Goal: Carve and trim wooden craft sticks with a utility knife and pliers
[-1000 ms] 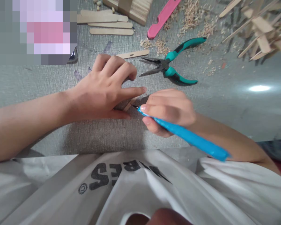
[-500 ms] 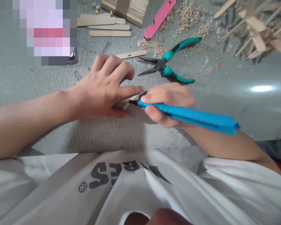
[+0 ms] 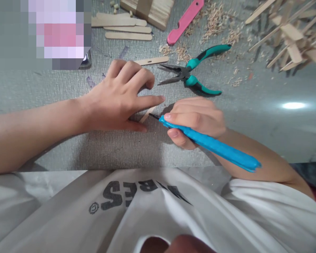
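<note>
A small piece of wooden craft stick [image 3: 146, 115] lies slanted on the table between the spread thumb and index finger of my left hand [image 3: 125, 95]. Those two fingers hold it down at its ends, which they partly hide; the other fingers are curled. My right hand [image 3: 198, 117] is wrapped round a blue utility knife [image 3: 213, 142], its handle sloping down to the right. The dark blade tip is at the stick's edge, between my left thumb and index finger; I cannot tell how firmly it touches.
Long-nose pliers [image 3: 189, 75] lie spread beyond my hands, beside a slotted craft stick [image 3: 155, 60]. Further back are loose sticks [image 3: 129, 36], a banded stick bundle [image 3: 158, 12], a pink handle [image 3: 184, 23] and wood shavings [image 3: 216, 23]. A stick structure [image 3: 292, 38] stands far right.
My right hand has shifted slightly right and toward me, and the knife's rear end has swung lower. My left hand keeps its pose on the stick. The whole view has shifted a little.
</note>
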`<act>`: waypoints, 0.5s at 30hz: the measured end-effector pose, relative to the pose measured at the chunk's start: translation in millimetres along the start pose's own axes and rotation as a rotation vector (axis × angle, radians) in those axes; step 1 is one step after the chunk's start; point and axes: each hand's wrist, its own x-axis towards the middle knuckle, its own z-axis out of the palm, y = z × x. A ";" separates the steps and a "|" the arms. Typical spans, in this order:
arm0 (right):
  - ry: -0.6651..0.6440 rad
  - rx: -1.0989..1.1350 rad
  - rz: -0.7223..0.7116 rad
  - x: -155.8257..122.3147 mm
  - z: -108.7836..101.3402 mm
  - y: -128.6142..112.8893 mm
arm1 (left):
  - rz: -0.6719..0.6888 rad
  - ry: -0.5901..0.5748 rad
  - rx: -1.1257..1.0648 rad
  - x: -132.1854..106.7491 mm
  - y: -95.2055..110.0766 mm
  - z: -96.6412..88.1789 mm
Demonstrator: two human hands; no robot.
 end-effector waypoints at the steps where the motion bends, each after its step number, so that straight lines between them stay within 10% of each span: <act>1: -0.012 -0.006 0.013 -0.2 -0.5 0.0 | -0.001 0.002 -0.018 -0.1 -0.5 0.3; 15: -0.028 0.002 0.018 1.8 1.2 -0.8 | -0.006 0.015 0.049 0.7 2.2 -0.9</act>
